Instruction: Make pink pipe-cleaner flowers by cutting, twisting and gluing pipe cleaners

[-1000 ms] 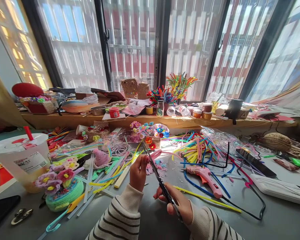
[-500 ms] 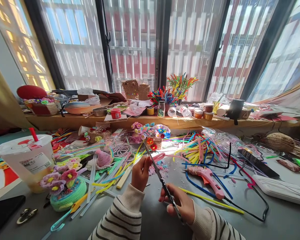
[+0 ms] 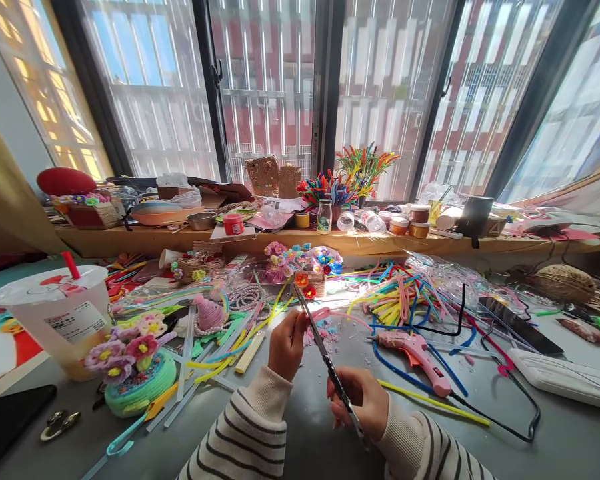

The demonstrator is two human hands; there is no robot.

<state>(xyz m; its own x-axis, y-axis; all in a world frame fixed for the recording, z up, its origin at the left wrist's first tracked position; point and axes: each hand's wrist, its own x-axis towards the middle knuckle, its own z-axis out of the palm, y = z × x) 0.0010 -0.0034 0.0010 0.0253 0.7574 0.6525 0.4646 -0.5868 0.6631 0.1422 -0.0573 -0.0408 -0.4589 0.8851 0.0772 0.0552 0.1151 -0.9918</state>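
Observation:
My left hand (image 3: 286,347) is closed in a pinch at the middle of the table, where a bent pink pipe cleaner (image 3: 345,316) runs out from its fingertips to the right. My right hand (image 3: 363,400) grips the lower part of a long, thin dark tool (image 3: 327,360), its fingers curled round it. The tool slants up and left past my left fingertips, with a narrow metallic-looking upper end. It is seen edge-on, so its exact kind is unclear. Pink and blue fuzzy clippings (image 3: 325,331) lie just beyond my hands.
A pink glue gun (image 3: 423,357) lies to the right, its black cord curving beside it. Behind it spreads a heap of pipe cleaners (image 3: 393,303). At left stand a lidded drink cup (image 3: 55,320) and a fuzzy flower pot (image 3: 140,383). Clear glue sticks (image 3: 185,353) lie near them.
The view has shifted slightly. My right fingers have drawn in closer round the dark tool; my left hand keeps its pinch, with the pink pipe cleaner still at its fingertips.

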